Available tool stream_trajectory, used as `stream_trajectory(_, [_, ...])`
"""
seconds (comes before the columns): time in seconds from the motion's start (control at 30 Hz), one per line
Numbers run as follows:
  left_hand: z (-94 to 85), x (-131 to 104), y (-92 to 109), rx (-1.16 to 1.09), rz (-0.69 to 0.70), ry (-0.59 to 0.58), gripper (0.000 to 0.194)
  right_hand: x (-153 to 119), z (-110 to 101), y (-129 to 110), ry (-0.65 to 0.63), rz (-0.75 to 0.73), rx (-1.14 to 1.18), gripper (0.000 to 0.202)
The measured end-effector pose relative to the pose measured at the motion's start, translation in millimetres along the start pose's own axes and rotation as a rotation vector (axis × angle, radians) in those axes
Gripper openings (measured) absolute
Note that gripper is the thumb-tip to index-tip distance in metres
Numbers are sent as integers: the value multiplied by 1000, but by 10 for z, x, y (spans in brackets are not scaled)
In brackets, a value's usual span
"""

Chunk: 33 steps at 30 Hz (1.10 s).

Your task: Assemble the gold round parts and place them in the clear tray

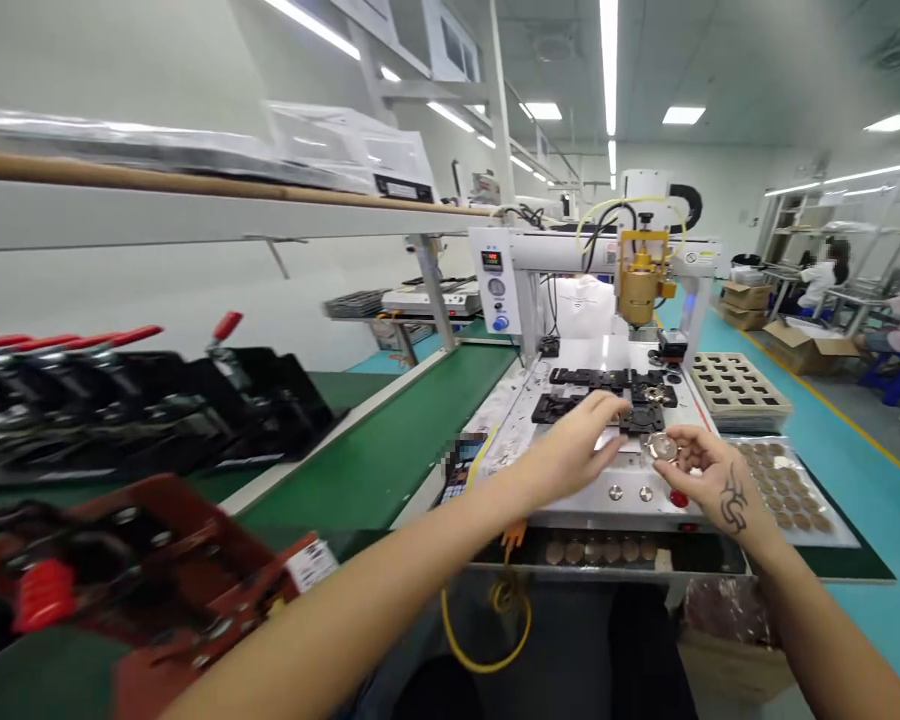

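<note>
My right hand pinches a round, shiny metal disc by its edge, in front of the machine's bed. My left hand reaches over the front of the bed, its thumb and fingers apart with nothing visible between them. Just beyond the left fingertips lie black fixture plates, partly covered by that hand. Above the back of the bed hangs the machine's gold cylindrical head. Push buttons and a red button sit on the front panel, below the hands.
On the right, a plastic sheet bears rows of round brown discs, with stacked beige trays behind. A green conveyor belt runs along the left. Red-handled clamp fixtures stand farther left. A yellow cable hangs below the machine.
</note>
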State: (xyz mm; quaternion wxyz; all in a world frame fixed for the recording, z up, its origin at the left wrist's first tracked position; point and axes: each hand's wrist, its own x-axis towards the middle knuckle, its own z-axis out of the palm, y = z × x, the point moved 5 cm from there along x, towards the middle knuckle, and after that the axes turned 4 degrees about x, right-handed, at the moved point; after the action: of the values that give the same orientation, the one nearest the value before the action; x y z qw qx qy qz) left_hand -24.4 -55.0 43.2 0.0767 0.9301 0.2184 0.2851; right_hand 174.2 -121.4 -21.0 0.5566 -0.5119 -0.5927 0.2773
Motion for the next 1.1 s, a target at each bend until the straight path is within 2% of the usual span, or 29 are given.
stream_trajectory(0.07, [224,503,-266,90,-175,-196,26,-23,-329,34,103,10,-60,54])
stream_trajectory(0.17, [514,1145,-566,151,-265,-330,29,-148,-664,0,161,16,-96,58])
stream_trajectory(0.23, [698,1421,-724,174,-302,-428,34,-263,-828,-11,154,41,-93,60])
stream_trajectory(0.33, [888,1632,-903,190,-346,-591,37,-398,-1057,16,172,85,-88,61])
stream_trajectory(0.43, [965,1764,-990,211,-365,-682,40,-360,-1195,34,225,89,-106,64])
stream_trajectory(0.53, [1034,1887,-981,258,-402,-723,43,-79,-1137,56,225,71,-145,63])
stream_trajectory(0.67, [1112,1949,-870,282,-453,-708,36,485,-918,206,179,16,-132,68])
stream_trajectory(0.73, [1063,1913,-817,256,-456,-644,32,738,-835,336,156,6,-131,69])
stream_trajectory(0.8, [921,1846,-783,206,-442,-544,27,946,-764,469,114,9,-143,68])
stream_trajectory(0.93, [451,1659,-756,36,-402,-328,22,1291,-589,675,-27,35,-197,67])
stream_trajectory(1.1, [-111,1270,-728,-153,-407,-151,36,1642,-369,790,-291,83,-278,60])
